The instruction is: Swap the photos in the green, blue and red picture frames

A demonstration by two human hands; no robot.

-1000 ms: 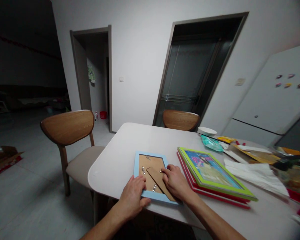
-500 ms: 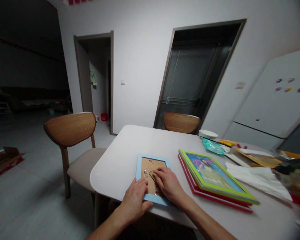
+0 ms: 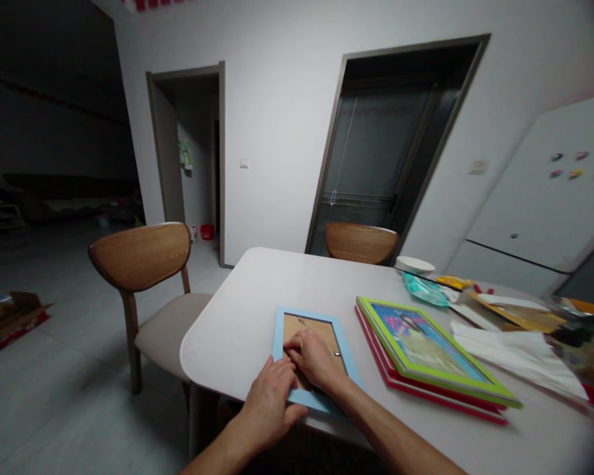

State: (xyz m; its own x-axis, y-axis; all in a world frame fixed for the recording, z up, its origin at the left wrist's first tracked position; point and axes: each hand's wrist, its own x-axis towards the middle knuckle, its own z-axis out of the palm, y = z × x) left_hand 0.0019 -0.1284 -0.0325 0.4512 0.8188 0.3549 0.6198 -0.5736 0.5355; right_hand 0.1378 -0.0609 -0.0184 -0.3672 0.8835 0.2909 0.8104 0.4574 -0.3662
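A light blue picture frame (image 3: 348, 359) lies face down at the table's near edge, its brown backing board (image 3: 329, 336) showing. My left hand (image 3: 271, 396) grips the frame's lower left corner, fingers on the left side and thumb by the bottom edge. Over the backing, my right hand (image 3: 315, 359) is closed, fingertips pressed together at the left inner edge, where a small metal clip is now covered. Another metal clip (image 3: 303, 322) shows at the top and one more clip (image 3: 336, 354) at the right. The lower part of the backing is hidden by my hands.
Right of the blue frame, a green picture frame (image 3: 430, 343) with a photo lies on red frames (image 3: 391, 379). Farther right are white paper (image 3: 515, 349), a teal packet (image 3: 426, 289), a white bowl (image 3: 414, 265) and envelopes. Wooden chairs (image 3: 143, 257) stand at the table (image 3: 218, 330).
My right hand has moved left and slightly up, from the middle of the backing to the clip at its left edge. My left hand stays at the frame's lower left corner.
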